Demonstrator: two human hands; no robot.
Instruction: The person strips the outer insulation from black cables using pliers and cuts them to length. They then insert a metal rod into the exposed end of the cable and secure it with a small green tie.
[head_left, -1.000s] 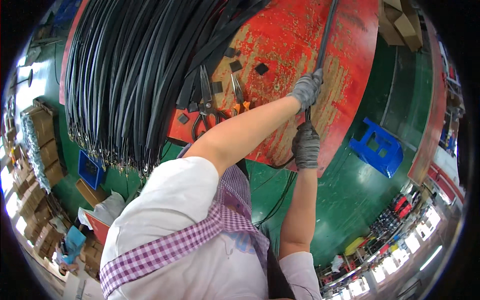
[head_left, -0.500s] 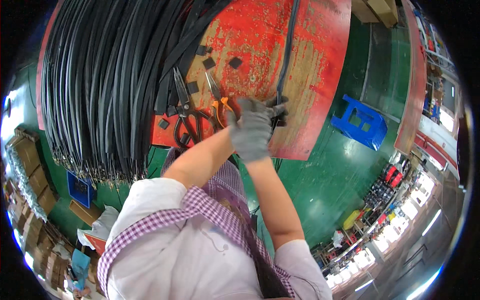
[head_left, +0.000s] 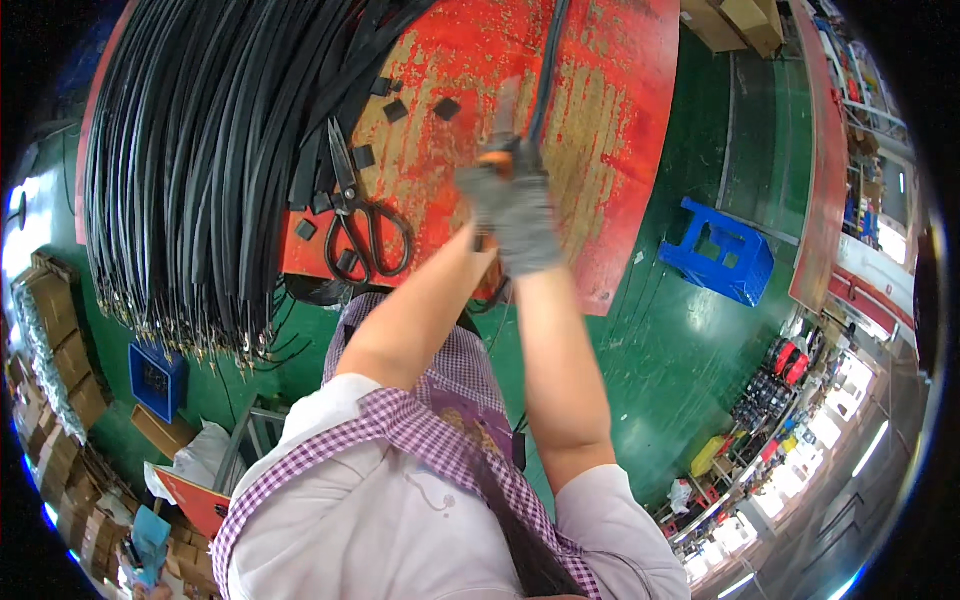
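Observation:
My gloved right hand crosses over the left one, blurred by motion. It closes on orange-handled pliers, whose blurred jaws point away from me. Mostly hidden beneath it, my left hand shows dark gloved fingers closed at the near end of a long black sleeved cable. That cable runs to the far edge of the red worn table. Black-handled scissors lie open to the left of my hands. Small black square pieces are scattered beyond them.
A thick bundle of black cables covers the table's left side, its metal-tipped ends hanging over the near edge. On the green floor stand a blue plastic stool at right and a blue crate at left. Cardboard boxes are at the far right.
The pliers have left the table and are now in my right hand. Both hands have moved slightly away from me, with the cable's near end. The view has shifted a little.

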